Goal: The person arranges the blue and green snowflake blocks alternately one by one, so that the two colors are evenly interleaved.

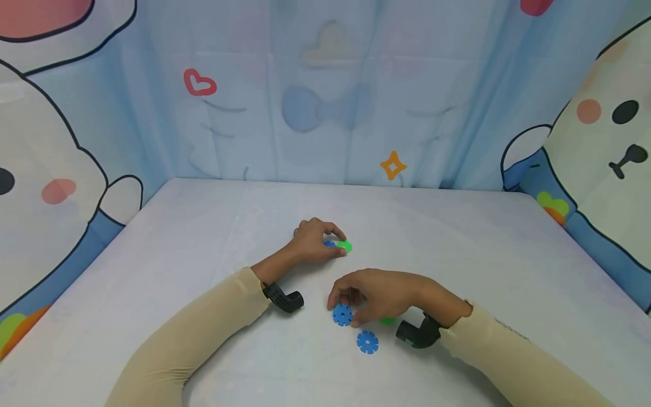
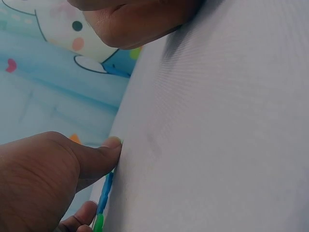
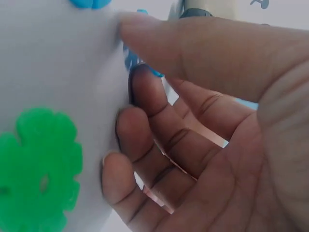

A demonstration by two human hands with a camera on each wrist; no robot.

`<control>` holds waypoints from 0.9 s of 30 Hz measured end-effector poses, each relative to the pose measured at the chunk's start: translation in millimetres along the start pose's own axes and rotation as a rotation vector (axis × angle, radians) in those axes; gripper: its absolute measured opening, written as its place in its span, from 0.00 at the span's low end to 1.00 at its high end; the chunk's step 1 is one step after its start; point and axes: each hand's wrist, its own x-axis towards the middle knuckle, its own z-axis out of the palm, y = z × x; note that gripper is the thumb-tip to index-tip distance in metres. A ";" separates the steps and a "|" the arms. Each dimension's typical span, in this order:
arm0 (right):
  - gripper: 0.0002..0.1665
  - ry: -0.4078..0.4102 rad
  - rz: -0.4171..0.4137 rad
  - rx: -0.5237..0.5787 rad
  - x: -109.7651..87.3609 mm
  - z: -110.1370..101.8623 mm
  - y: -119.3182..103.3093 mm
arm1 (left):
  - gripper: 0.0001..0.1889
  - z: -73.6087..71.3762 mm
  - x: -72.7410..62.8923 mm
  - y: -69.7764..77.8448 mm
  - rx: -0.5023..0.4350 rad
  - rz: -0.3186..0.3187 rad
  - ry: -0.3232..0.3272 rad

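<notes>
In the head view, my left hand [image 1: 311, 242] holds a green notched plastic disc [image 1: 344, 246] between thumb and fingers, low over the table. A blue notched disc [image 1: 329, 243] adjoins it, partly hidden by the hand; edge-on, the left wrist view shows blue [image 2: 105, 193] and green [image 2: 98, 223] in one line. Nearer the front, my right hand [image 1: 383, 291] pinches another blue notched disc [image 1: 342, 315] between thumb and fingertips, at the tabletop. A loose blue disc [image 1: 367, 342] lies just in front. Under the right palm lies a green disc [image 3: 41, 171], mostly covered in the head view.
The table [image 1: 244, 226] has a pale cloth over it. A light blue printed curtain [image 1: 325, 152] hangs behind its back edge and round both sides. Each wrist wears a black camera mount, the left one [image 1: 285, 299] close above the cloth.
</notes>
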 end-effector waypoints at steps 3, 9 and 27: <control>0.19 -0.003 -0.007 0.017 0.8 -1.6 1.1 | 0.17 -0.9 -0.7 0.5 -0.001 -0.005 -0.001; 0.16 0.009 -0.023 0.029 1.9 -3.1 3.1 | 0.17 -2.7 -1.5 1.9 -0.002 -0.010 0.000; 0.17 0.207 0.010 -0.023 -5.2 -28.5 31.4 | 0.17 0.2 0.3 0.3 0.002 0.020 -0.005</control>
